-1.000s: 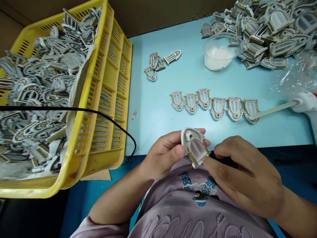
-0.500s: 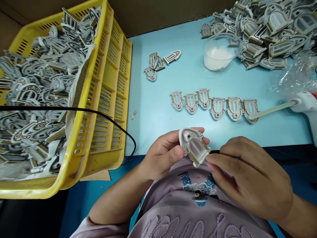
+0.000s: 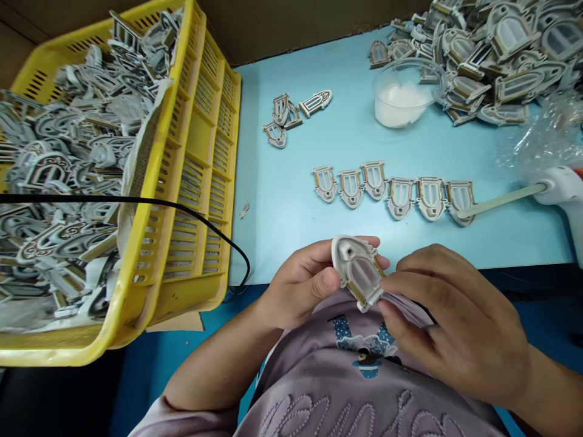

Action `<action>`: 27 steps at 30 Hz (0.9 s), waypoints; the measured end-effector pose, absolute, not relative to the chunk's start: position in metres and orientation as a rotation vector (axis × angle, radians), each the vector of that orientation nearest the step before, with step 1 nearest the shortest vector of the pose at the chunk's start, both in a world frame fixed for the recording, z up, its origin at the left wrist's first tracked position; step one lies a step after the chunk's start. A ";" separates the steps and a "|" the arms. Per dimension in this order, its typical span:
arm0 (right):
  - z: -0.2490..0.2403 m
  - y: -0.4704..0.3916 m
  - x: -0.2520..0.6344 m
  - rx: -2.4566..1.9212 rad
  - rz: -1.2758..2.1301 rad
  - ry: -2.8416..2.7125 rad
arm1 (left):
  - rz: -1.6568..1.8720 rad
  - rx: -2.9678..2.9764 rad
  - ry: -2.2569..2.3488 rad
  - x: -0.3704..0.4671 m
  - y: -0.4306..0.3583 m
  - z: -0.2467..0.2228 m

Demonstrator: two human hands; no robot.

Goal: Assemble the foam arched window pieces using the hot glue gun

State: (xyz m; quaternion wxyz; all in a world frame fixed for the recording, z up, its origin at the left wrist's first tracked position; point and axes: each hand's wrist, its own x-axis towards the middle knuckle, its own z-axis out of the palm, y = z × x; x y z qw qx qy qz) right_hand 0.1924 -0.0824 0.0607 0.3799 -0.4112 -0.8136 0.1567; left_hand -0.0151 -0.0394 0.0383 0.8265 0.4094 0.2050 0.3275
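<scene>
My left hand (image 3: 304, 284) is closed around the side of a small arched window-shaped piece (image 3: 362, 270), white-grey with gold edges and a clear pane, its hollow back facing up. At the piece's lower right end, the thumb and forefinger of my right hand (image 3: 460, 321) pinch its flat edge. Beyond my hands, several similar arched pieces (image 3: 401, 197) lie in an uneven row on the light blue table. The rightmost piece lies partly under a pale stick (image 3: 501, 201) extending from a white tool that looks like a glue gun (image 3: 558, 185).
On the left stands a yellow crate (image 3: 200, 136) heaped with similar pieces, a black cable (image 3: 182, 208) crossing it. A clear cup (image 3: 403, 100) of white material, a big pile of pieces (image 3: 505, 54) and clear plastic wrap (image 3: 540, 136) occupy the back right. A small cluster (image 3: 286, 115) lies back left.
The thumb and forefinger of my right hand have shifted slightly and now grip the lower end of the arched piece. The piece has barely moved in my left hand.
</scene>
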 end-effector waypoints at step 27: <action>0.056 -0.093 0.212 -1.224 0.508 -1.938 | 0.718 0.535 0.469 -0.015 -0.039 0.034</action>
